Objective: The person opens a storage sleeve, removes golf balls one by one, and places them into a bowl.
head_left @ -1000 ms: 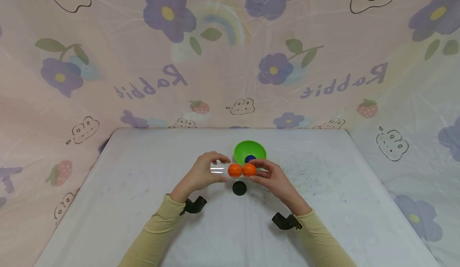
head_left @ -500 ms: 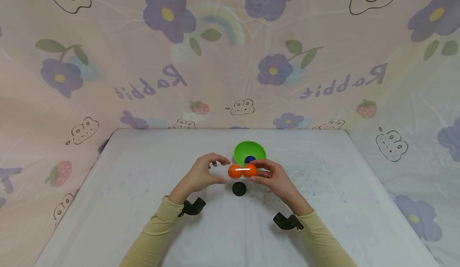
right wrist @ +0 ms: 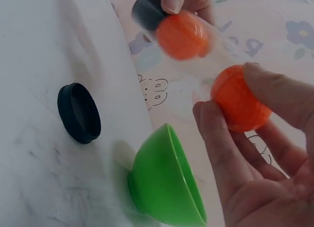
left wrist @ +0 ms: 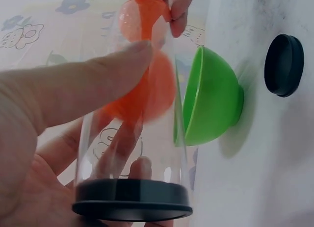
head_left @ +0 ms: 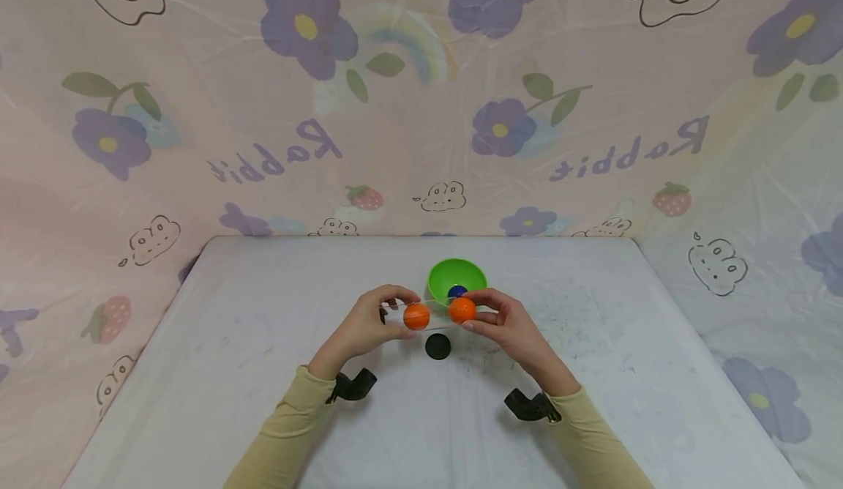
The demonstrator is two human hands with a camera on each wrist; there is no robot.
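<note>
My left hand (head_left: 365,322) grips a clear tube (left wrist: 169,163), which lies roughly sideways above the table. A black cap (left wrist: 132,200) covers the tube's left end. Inside the tube is one orange ball (head_left: 416,316), blurred in both wrist views, near my left fingers. At the tube's right end, my right hand (head_left: 512,328) pinches a second orange ball (right wrist: 238,100) between thumb and fingers. A gap separates the two balls. Just behind the tube stands a green bowl (head_left: 446,271) with a dark blue ball (head_left: 457,293) in it.
A loose black cap (head_left: 437,346) lies on the white-covered table (head_left: 276,291), in front of the tube. Patterned cloth (head_left: 408,108) hangs behind and along both sides. A black wrist-worn piece (head_left: 356,385) sits at each sleeve cuff.
The two orange balls were together; one has slid left along the tube towards my left hand. The right-hand ball has shifted slightly right with my right hand. Bowl and loose cap stay put.
</note>
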